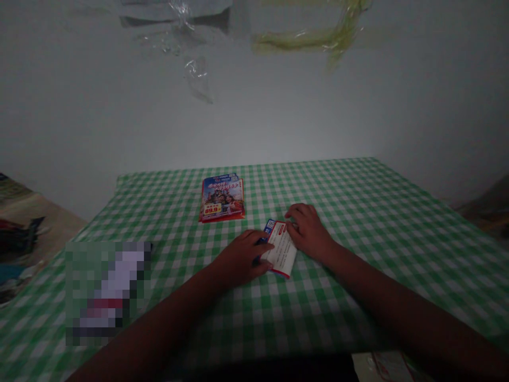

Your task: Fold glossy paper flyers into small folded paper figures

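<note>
Left hand [238, 259] pressed flat with fingers together, right hand [308, 231] curled, both gripping a white-and-red leaflet [281, 248], its print unreadable, stacked brochures [221, 199] showing yellow "89.9" nearby, on a green gingham tablecloth [358, 212]

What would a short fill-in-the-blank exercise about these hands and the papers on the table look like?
1. The left hand and the right hand touch a white rectangular leaflet with a red edge on a ____ checked tablecloth.
2. A stack of glossy blue brochures shows the number ____ on a yellow label.
3. The hand nearer the brochure stack is the ____ one.

Missing words: green-and-white; 89.9; left.
</note>
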Demonstrator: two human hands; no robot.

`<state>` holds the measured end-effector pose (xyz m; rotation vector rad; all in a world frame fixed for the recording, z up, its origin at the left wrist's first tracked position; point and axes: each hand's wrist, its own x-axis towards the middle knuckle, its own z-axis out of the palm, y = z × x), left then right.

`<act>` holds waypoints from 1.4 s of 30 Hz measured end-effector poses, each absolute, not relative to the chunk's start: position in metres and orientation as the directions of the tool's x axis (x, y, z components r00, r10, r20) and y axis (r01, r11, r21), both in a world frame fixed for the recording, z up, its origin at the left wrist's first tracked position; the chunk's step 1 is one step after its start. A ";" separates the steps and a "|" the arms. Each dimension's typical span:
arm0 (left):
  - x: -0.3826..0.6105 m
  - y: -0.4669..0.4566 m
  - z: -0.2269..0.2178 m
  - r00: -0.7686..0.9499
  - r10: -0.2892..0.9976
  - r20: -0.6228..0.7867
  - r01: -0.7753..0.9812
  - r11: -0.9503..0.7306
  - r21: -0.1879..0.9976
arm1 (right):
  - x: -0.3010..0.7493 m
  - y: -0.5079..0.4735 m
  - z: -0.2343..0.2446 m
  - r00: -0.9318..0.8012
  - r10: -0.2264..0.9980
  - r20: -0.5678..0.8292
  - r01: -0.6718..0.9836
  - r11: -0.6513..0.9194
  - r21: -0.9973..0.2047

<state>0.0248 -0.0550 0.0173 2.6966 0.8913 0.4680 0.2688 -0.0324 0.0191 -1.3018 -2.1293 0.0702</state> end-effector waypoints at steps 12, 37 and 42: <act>0.025 -0.060 0.019 0.662 0.701 0.264 0.607 -0.709 0.359 | 0.268 -0.058 0.021 -0.744 0.630 0.223 0.561 0.770 -0.305; 0.009 -0.045 0.032 0.819 0.554 0.153 0.428 -0.766 0.480 | 0.278 -0.058 0.030 -0.811 0.584 0.040 0.548 0.781 -0.301; 0.008 -0.038 0.026 0.822 0.533 0.201 0.424 -0.808 0.408 | 0.278 -0.059 0.031 -0.815 0.578 0.046 0.536 0.782 -0.319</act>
